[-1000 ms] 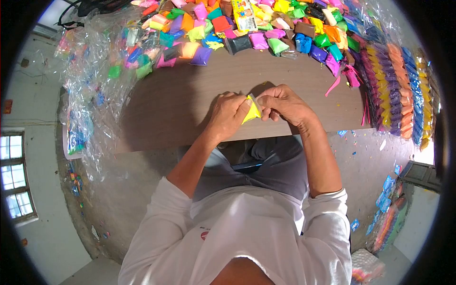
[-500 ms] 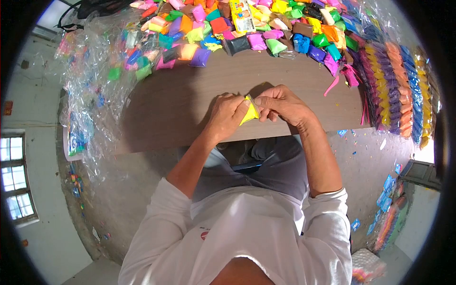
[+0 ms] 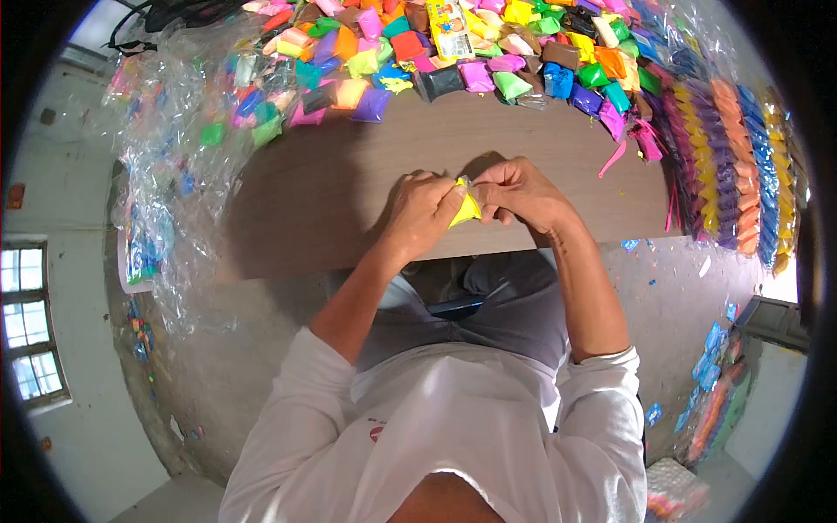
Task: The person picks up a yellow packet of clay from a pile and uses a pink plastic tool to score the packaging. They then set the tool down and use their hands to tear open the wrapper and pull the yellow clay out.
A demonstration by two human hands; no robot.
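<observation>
A small yellow packet (image 3: 466, 209) in clear wrapping is held just above the near part of the brown table (image 3: 305, 209). My left hand (image 3: 422, 213) grips its left side, with the thumb lying over the yellow. On the other side, my right hand (image 3: 520, 193) pinches the clear edge of the wrapper between thumb and fingertips. What the packet contains is not plain; it looks soft and evenly yellow.
Along the table's far side lies a heap of colourful small packets (image 3: 404, 48), with a yellow printed packet (image 3: 449, 30) among them. Crumpled clear plastic (image 3: 187, 192) covers the left end. Long strips of joined packets (image 3: 728, 166) hang over the right end.
Both hands and the yellow packet have shifted very slightly to the right. My right fingertips have moved a little along the wrapper's edge, and both hands keep their hold.
</observation>
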